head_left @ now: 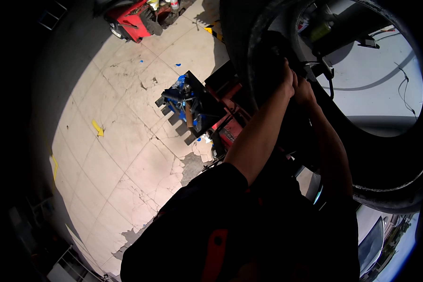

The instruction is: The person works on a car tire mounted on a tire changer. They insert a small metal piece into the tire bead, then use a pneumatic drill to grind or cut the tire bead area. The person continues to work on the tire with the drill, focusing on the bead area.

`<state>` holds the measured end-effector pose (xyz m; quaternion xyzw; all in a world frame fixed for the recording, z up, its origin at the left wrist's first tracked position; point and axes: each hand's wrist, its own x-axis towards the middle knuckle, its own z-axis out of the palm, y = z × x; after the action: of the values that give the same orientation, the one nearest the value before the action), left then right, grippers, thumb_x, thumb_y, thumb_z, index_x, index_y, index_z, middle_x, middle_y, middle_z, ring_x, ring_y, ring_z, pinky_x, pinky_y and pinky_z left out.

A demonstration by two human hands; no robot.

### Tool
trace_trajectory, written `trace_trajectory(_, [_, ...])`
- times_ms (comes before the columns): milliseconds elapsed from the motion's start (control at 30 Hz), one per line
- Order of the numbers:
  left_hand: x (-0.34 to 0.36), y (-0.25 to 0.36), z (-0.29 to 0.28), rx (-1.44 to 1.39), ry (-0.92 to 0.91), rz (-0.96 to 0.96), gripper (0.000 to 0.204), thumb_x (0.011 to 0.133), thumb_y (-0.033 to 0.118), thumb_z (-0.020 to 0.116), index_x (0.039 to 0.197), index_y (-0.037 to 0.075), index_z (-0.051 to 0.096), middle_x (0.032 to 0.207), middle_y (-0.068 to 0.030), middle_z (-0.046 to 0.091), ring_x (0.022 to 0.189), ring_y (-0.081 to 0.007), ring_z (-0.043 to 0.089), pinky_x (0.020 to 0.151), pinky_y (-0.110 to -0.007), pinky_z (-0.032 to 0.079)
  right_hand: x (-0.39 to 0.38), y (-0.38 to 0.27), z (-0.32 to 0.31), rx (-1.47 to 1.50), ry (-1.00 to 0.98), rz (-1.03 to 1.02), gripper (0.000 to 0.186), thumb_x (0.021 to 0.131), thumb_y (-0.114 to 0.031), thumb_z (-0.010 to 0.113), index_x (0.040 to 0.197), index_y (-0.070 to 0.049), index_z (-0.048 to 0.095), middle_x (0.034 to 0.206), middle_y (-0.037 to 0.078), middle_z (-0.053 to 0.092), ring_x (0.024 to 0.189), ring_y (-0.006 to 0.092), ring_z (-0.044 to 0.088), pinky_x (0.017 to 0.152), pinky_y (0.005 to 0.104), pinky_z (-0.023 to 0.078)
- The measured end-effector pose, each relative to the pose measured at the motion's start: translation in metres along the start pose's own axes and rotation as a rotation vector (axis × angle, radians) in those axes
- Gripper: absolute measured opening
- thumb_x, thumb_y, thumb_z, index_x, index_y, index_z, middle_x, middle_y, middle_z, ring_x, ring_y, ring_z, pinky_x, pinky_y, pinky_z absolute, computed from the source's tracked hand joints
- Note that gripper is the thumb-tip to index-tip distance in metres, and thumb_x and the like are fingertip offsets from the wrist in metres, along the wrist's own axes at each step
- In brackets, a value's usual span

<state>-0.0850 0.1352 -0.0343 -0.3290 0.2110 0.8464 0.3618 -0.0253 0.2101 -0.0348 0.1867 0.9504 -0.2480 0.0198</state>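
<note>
Our left hand (pixel 288 81) and right hand (pixel 304 90) meet side by side on the inner bead of a large black tyre (pixel 385 160), both clenched around its rubber edge; whether anything else sits inside our fists we cannot tell, as shadow covers the fingers. The tyre fills the upper right of the view, standing on a red tyre-changing machine (pixel 228 127), and our bare forearms rise to it from our dark sleeves. Inside the tyre's ring we see a grey metal mounting arm (pixel 336 28) of the machine, just above our hands. Left of the tyre, beside the machine's base, stands a black tray (pixel 207 101) with blue-handled tools (pixel 178 96) in it. Farther left of the tyre, the cracked, pale concrete floor (pixel 122 136) lies in bright sun, with a yellow arrow mark (pixel 97 128) on it. Well beyond the tyre, at the top edge, stands a second red machine (pixel 131 19).
</note>
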Motion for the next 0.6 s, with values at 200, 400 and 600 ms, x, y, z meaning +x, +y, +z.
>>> trace_trajectory(200, [-0.008, -0.008, -0.004, 0.033, -0.021, 0.073, 0.025, 0.09, 0.038, 0.051, 0.102, 0.016, 0.053, 0.061, 0.0057, 0.044, 0.041, -0.0029, 0.04, 0.037, -0.013, 0.032, -0.007, -0.002, -0.008, 0.09, -0.127, 0.12, 0.064, 0.094, -0.051, 0.027, 0.111, 0.002, 0.058, 0.103, 0.028, 0.061, 0.105, 0.0403, 0.056, 0.089, 0.0415, 0.044])
trace_trajectory(400, [-0.002, 0.012, -0.008, 0.163, 0.006, 0.014, 0.056, 0.087, 0.043, 0.052, 0.13, 0.008, 0.042, 0.103, -0.003, 0.056, 0.08, -0.0093, 0.054, 0.091, -0.027, 0.041, 0.005, -0.028, -0.012, 0.076, -0.13, 0.028, 0.066, 0.094, -0.052, 0.027, 0.102, 0.004, 0.059, 0.094, 0.028, 0.062, 0.092, 0.0398, 0.061, 0.079, 0.0419, 0.047])
trace_trajectory(600, [-0.008, -0.004, -0.004, 0.044, -0.03, 0.05, 0.038, 0.088, 0.039, 0.054, 0.119, 0.017, 0.052, 0.08, 0.0031, 0.055, 0.056, -0.0025, 0.05, 0.052, -0.015, 0.04, 0.005, 0.004, -0.01, 0.046, -0.127, 0.008, 0.064, 0.094, -0.05, 0.028, 0.108, 0.003, 0.059, 0.101, 0.031, 0.06, 0.108, 0.0399, 0.055, 0.091, 0.0414, 0.042])
